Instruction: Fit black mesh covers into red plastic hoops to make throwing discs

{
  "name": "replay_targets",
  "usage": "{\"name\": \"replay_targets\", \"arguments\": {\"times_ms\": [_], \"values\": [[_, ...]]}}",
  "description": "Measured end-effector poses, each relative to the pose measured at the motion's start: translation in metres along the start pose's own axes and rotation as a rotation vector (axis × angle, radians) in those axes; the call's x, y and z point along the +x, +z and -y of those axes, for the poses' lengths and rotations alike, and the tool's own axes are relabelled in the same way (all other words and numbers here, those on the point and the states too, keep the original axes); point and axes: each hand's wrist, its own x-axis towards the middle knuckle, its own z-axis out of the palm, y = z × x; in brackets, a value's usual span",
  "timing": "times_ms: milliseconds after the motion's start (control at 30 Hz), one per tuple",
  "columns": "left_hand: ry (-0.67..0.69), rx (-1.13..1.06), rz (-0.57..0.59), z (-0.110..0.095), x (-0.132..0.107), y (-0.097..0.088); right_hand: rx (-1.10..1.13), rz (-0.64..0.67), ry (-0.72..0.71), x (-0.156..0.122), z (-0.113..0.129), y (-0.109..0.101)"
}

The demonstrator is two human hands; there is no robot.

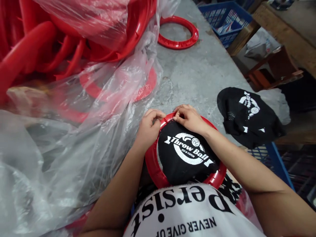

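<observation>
A red plastic ring (153, 164) lies tilted against my body at the table's near edge. Inside it is a black fabric disc (170, 164) printed "Throw Ball" in white. My left hand (151, 126) grips the ring's far rim on the left, fingers curled over it. Close by on the same rim, my right hand (189, 118) pinches the ring, thumb and fingers together where the fabric meets it. Whether a bit of fabric edge is between those fingertips is too small to tell. The ring's near edge is partly hidden by my shirt.
A clear plastic bag (98, 141) with several red plastic parts (32, 49) covers the left side. Another red ring (195, 34) lies on the grey table (197, 72). More black printed fabric discs (234, 112) rest on a blue crate (277, 161) at right. A second blue crate (223, 10) stands beyond.
</observation>
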Motion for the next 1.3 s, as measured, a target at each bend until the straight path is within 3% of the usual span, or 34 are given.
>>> {"name": "replay_targets", "arguments": {"times_ms": [133, 300, 533, 667, 767, 867, 967, 1067, 1300], "values": [[0.094, 0.17, 0.047, -0.009, -0.004, -0.005, -0.048, -0.062, 0.063, 0.005, -0.02, -0.009], [0.139, 0.418, 0.12, -0.008, -0.008, 0.001, -0.109, -0.19, 0.232, 0.006, -0.039, -0.02], [0.171, 0.513, 0.121, -0.001, -0.003, 0.001, -0.237, -0.154, 0.456, -0.027, -0.017, -0.021], [0.172, 0.587, 0.21, -0.014, 0.003, 0.006, -0.236, -0.153, 0.284, -0.036, -0.004, -0.028], [0.183, 0.715, 0.245, -0.028, 0.016, 0.015, -0.161, -0.103, 0.132, -0.023, -0.004, -0.033], [0.122, 0.788, 0.264, -0.037, 0.032, 0.03, -0.079, 0.006, 0.095, -0.003, -0.009, -0.034], [-0.02, 0.782, 0.302, -0.033, 0.042, 0.044, 0.074, 0.082, 0.109, 0.01, -0.017, -0.029], [-0.112, 0.683, 0.261, -0.021, 0.043, 0.053, 0.201, 0.047, 0.1, 0.012, -0.026, -0.021], [-0.127, 0.48, 0.156, -0.008, 0.041, 0.054, 0.247, -0.078, 0.071, 0.005, -0.036, -0.01]]}}
